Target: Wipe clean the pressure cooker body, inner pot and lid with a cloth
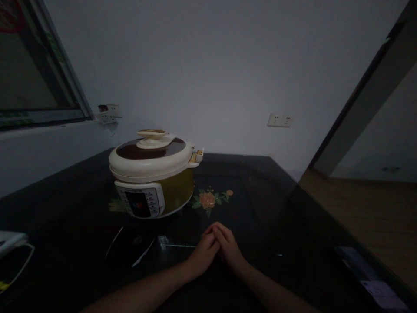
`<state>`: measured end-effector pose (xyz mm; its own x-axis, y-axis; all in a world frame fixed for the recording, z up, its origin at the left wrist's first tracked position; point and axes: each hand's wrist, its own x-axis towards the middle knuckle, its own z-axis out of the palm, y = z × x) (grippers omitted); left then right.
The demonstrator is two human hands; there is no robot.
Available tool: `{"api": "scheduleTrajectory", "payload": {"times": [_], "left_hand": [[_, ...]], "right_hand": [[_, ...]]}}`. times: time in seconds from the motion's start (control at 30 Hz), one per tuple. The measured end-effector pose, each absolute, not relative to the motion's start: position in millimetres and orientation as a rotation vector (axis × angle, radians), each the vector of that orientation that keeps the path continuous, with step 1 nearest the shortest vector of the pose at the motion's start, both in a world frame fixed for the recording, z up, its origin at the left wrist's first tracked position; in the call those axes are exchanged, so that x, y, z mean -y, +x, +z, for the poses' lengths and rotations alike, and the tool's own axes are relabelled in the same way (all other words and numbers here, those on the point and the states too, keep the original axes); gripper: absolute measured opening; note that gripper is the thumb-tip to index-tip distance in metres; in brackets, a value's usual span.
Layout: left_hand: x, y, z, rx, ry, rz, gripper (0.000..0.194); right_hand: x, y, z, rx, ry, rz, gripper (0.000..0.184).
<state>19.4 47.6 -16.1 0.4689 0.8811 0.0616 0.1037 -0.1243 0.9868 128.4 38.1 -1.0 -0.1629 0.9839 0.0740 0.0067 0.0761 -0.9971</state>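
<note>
My left hand (204, 253) and my right hand (230, 248) rest together on the dark glossy table (260, 208), their fingers folded against each other. Both are closed, and no object shows in them, though the palms are hidden. Beyond them, to the left, stands an electric pressure cooker (177, 189) with a white rim and olive-green body. Its lid (151, 149) is on, and the control panel (140, 202) faces me. Apart from the table and each other, my hands touch nothing visible.
A pink flower print (207, 200) decorates the tabletop behind my hands. In front of the cooker lies a dark flat item (130, 245). A white device with a cable (11, 241) is at the left edge, and a flat pinkish item (381, 291) lies lower right. Wall sockets (279, 120) are behind.
</note>
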Motion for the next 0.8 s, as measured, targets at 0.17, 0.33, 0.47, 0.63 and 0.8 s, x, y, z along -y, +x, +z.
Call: {"api": "scheduleTrajectory", "payload": {"times": [0.17, 0.33, 0.47, 0.63, 0.8], "left_hand": [[-46.5, 19.9, -13.5, -0.894, 1.594, 0.838, 0.035], [-45.6, 19.7, -12.7, -0.907, 1.605, 0.838, 0.033], [-46.3, 19.6, -14.3, -0.925, 1.603, 0.806, 0.030], [-46.2, 19.0, -14.6, -0.887, 1.592, 0.833, 0.031], [-46.1, 18.9, -14.2, -0.874, 1.586, 0.848, 0.031]], "right_hand": [[-38.9, 128.1, -4.5, 1.357, -1.071, 1.288, 0.034], [-41.6, 128.1, -6.8, 1.368, -1.036, 1.243, 0.033], [-41.9, 128.3, -5.3, 1.391, -1.025, 1.235, 0.034], [-39.4, 128.4, -1.3, 1.393, -1.043, 1.254, 0.035], [-39.4, 129.0, -0.4, 1.401, -1.056, 1.240, 0.033]]}}
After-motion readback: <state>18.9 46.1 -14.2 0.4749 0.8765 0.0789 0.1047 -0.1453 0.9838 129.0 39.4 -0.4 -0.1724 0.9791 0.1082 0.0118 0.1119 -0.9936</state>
